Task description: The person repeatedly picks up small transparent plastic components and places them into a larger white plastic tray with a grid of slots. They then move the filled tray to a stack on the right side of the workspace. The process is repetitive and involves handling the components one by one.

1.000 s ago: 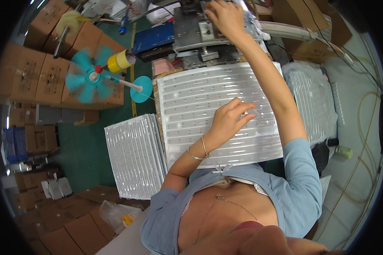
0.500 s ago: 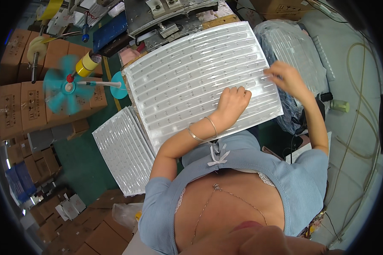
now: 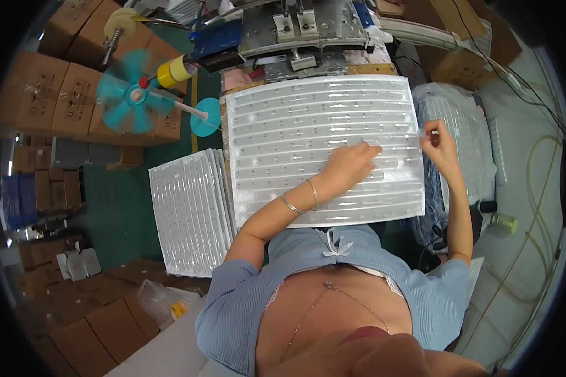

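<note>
A white ribbed panel (image 3: 277,207) lies in front of me, its rows filled with clear strips bearing small marks. On its right half rests my left hand (image 3: 349,166), fingertips touching the rows, with thumb and fingers apart. My right hand (image 3: 440,147) is just past the panel's right edge, thumb and fingers pinched together. A thin clear strip (image 3: 412,136) seems to run from one of the rows to that pinch; its far end is hidden by the fingers.
Left of the panel leans a stack of similar panels (image 3: 188,213). A metal machine (image 3: 295,38) stands beyond, with a turquoise fan (image 3: 135,94) and yellow tape roll (image 3: 173,72) to its left. Plastic-wrapped panels (image 3: 462,138) lie at right. Cartons (image 3: 28,94) are stacked far left.
The view has shifted, so the panel appears lower and straighter. My right hand has moved off the panel's right edge and pinched. My left hand's fingers have uncurled somewhat.
</note>
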Tool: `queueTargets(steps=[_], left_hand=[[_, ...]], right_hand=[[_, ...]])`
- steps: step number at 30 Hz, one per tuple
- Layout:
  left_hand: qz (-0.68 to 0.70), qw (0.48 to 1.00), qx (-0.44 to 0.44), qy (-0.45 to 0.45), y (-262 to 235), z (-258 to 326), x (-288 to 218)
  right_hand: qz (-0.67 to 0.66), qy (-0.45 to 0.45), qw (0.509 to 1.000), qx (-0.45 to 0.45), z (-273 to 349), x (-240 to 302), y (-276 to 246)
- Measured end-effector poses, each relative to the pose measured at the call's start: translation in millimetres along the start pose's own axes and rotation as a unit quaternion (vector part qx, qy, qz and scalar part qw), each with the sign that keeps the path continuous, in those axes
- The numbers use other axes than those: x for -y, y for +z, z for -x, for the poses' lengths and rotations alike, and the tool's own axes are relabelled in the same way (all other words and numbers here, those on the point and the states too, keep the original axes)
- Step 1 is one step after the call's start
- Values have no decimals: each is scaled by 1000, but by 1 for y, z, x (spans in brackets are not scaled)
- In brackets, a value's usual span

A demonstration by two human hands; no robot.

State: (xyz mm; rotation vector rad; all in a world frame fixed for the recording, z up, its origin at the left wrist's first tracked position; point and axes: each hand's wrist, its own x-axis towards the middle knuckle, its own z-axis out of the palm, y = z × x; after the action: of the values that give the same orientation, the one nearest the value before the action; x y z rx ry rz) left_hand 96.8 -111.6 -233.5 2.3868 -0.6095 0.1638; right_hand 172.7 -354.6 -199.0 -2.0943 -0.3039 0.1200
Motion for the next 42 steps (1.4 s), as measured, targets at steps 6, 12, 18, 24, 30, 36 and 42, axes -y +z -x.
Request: queueTargets(steps=[6, 12, 18, 24, 30, 36, 42], left_hand=[[10, 952, -212, -219, -76, 6, 57], [-123, 922, -323, -175, -121, -15, 94], [-333, 878, -322, -119, -165, -124, 115], [-309, 902, -291, -75, -174, -145, 101], [-79, 927, -363, -50, -160, -62, 56], [-87, 907, -410, 53, -154, -20, 26], [107, 892, -440, 14, -138, -11, 1]], right_hand=[[-184, -5, 981, -54, -61, -5, 20], [-231, -60, 970, -52, -92, 47, 59], [-203, -102, 973, -45, -130, 79, 73], [-50, -269, 944, -187, -190, 121, 112], [242, -403, 827, -309, -250, 139, 146], [272, -367, 840, -294, -254, 138, 146], [144, -336, 892, -267, -205, 110, 111]])
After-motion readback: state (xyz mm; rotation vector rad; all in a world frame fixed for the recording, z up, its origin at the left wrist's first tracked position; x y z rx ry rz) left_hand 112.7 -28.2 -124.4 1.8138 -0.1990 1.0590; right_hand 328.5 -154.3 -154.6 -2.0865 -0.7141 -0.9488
